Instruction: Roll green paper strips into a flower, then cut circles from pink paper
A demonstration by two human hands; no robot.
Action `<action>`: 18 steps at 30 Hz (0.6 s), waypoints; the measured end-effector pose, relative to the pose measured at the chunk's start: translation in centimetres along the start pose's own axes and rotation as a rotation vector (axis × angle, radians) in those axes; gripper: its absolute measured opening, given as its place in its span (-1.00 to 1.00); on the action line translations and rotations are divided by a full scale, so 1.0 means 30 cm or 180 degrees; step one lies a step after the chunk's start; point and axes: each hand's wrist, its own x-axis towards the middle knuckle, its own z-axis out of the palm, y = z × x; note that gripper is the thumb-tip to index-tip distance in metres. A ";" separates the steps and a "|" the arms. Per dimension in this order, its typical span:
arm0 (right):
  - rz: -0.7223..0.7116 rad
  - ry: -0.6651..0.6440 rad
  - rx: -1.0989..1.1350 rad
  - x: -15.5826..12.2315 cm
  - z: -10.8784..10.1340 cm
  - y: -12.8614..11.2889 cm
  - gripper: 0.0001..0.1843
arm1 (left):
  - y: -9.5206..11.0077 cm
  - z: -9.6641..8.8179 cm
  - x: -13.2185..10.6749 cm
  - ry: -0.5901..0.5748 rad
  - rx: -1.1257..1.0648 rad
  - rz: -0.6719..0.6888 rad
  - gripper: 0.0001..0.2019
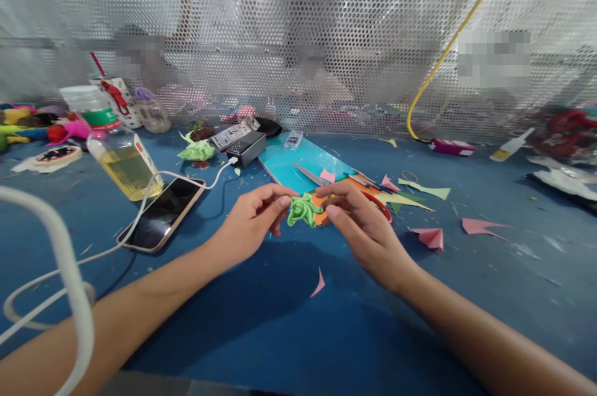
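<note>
A blue table (280, 334) fills the head view, backed by a wall of perforated metal screen (261, 23), with blurred shapes showing behind the holes. A yellow cable (448, 48) curves down across that screen on the right.

Centre stage, both hands meet over the table. The left hand (249, 222) comes in from the left with thumb and fingers pinched narrow on the edge of a green paper flower (304, 209). The right hand (359, 222) closes on the other side of it, fingertips pressed to the crumpled green folds. The flower sits between the two hands, just above an orange sheet (321, 217) and near the front edge of a teal sheet (289, 166).

Scissors (310, 173) lie on the teal sheet, their red handles (383, 206) peeking out behind the right hand. Pink scraps dot the table: one folded triangle (431, 237) to the right, one small sliver (318, 284) below the hands. A pale green strip (424, 189) lies further back.

Over on the left, a phone (161, 214) lies flat, screen up, a white cable (186, 177) running over it to a black box (246, 148). Beside the phone stands a tilted bottle (116, 147) of yellow liquid. Behind it all rests a second green paper flower (196, 150).
</note>
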 end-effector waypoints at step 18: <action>0.0054 0.0278 0.0224 0.018 0.024 0.030 -0.77 | 0.007 0.006 -0.022 0.0405 0.0662 0.0892 -0.80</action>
